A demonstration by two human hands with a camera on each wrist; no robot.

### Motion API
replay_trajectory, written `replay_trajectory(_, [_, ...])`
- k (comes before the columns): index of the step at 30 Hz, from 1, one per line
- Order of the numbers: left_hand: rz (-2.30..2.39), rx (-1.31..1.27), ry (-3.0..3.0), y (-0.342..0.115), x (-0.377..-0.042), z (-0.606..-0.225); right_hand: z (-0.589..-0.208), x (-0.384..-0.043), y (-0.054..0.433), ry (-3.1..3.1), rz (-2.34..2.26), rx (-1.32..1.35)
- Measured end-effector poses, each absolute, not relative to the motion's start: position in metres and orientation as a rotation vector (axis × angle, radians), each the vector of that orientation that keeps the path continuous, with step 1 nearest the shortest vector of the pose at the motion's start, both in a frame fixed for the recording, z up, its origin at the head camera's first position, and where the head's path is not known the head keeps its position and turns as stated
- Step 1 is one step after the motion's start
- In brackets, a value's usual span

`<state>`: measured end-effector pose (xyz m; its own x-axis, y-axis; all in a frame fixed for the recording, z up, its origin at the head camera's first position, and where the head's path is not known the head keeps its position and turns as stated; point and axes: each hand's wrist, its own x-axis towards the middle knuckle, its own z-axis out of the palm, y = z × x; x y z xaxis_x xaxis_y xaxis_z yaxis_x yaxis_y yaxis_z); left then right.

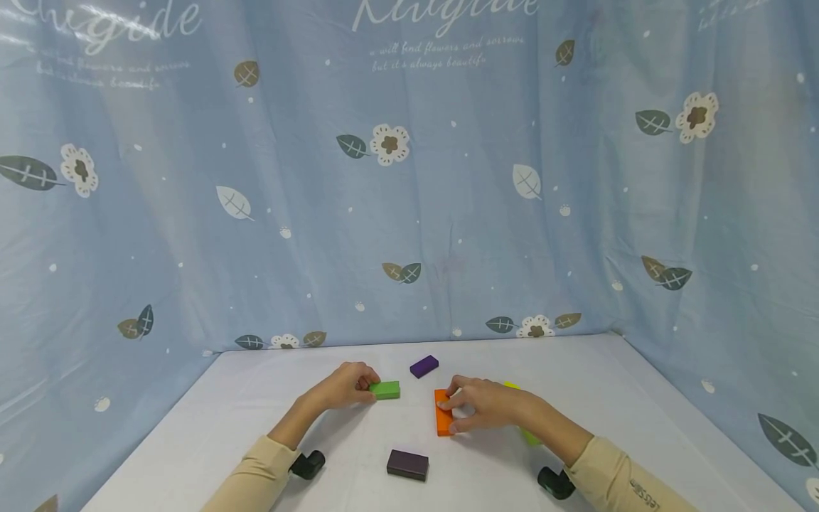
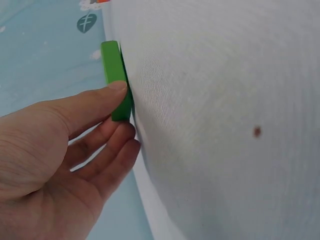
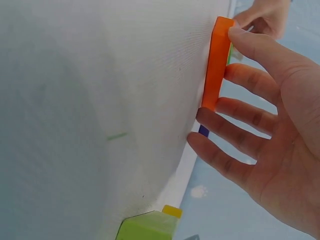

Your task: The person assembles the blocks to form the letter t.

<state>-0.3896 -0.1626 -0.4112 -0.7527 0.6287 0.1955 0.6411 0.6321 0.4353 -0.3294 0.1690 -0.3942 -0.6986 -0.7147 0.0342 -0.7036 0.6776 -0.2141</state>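
My left hand [image 1: 348,385] pinches the left end of a bright green block [image 1: 387,390], thumb on its near side; in the left wrist view the green block [image 2: 114,62] sits low against the white cloth. To the right, my right hand [image 1: 483,403] holds an orange block [image 1: 443,419] lying lengthwise away from me. The right wrist view has the thumb at one end of the orange block [image 3: 218,60] and fingertips along its side, the lower fingers spread past it. Between and beyond the hands lies a purple block [image 1: 424,367].
Nearer me lies a dark brown block [image 1: 407,465]. Beneath the right forearm a yellow-green block [image 1: 530,437] is partly hidden, with a yellow piece [image 1: 511,385] showing beyond the arm. Black wrist devices [image 1: 308,465] hang at both sleeves. A blue patterned curtain [image 1: 409,213] encloses the white table [image 1: 358,491].
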Motion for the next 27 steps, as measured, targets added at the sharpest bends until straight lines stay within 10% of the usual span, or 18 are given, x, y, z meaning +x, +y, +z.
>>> replay_trajectory(27, [-0.79,-1.086,-2.786,-0.147,-0.391,-0.407,-0.393,-0.328,0.168,2.821,-0.321,-1.188])
